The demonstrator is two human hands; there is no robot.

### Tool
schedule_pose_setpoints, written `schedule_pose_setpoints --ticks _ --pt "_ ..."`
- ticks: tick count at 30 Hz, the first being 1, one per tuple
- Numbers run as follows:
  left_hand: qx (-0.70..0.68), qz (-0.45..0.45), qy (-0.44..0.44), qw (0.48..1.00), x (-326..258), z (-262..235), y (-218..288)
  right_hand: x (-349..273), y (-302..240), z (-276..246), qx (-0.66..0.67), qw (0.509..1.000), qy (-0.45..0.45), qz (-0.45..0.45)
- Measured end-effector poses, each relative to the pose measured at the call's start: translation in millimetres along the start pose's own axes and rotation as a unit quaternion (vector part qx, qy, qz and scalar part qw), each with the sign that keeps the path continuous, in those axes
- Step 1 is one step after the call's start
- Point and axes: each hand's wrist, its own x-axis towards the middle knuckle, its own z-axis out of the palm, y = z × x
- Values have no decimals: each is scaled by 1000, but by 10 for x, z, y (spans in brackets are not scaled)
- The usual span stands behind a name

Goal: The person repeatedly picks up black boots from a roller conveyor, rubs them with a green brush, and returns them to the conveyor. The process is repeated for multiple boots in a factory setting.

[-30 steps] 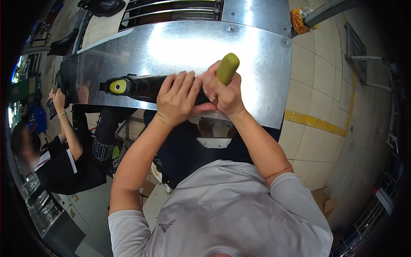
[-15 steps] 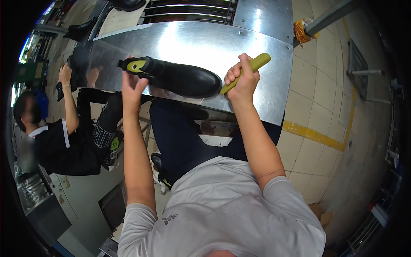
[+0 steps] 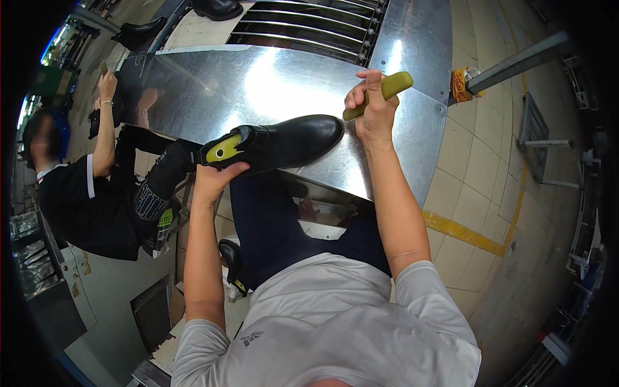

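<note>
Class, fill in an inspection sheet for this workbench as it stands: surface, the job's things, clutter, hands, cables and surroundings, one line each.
Surface: shiny metal table, with glare and a roller rack behind it.
Job's things: black boot with a yellow insole lying on its side at the table's near edge; green-handled tool raised above the table.
Clutter: two more dark boots at the far side.
Hands: left hand grips the boot's opening; right hand is closed around the tool.
Cables: nothing seen.
Surroundings: tiled floor with a yellow line; a seated person in black at the left.
</note>
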Motion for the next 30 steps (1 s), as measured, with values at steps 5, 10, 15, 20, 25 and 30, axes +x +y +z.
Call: schedule_pose_setpoints --ticks 5,10,15,20,25,30 --pt "25 -26 -4 999 -13 6 63 -21 49 -52 25 998 -49 11" --pt "3 -35 3 999 -41 -4 20 -10 39 -49 6 993 -115 -1" --pt "6 -34 23 999 -75 37 -17 -1 94 -93 42 988 -146 31" --pt "49 -9 41 998 -117 195 70 -143 120 -166 56 991 -120 16" --pt "9 4 52 999 -159 236 159 -308 224 -150 4 993 -119 -18" --pt "112 14 71 991 -393 465 225 -633 377 -118 89 996 -10 -12"
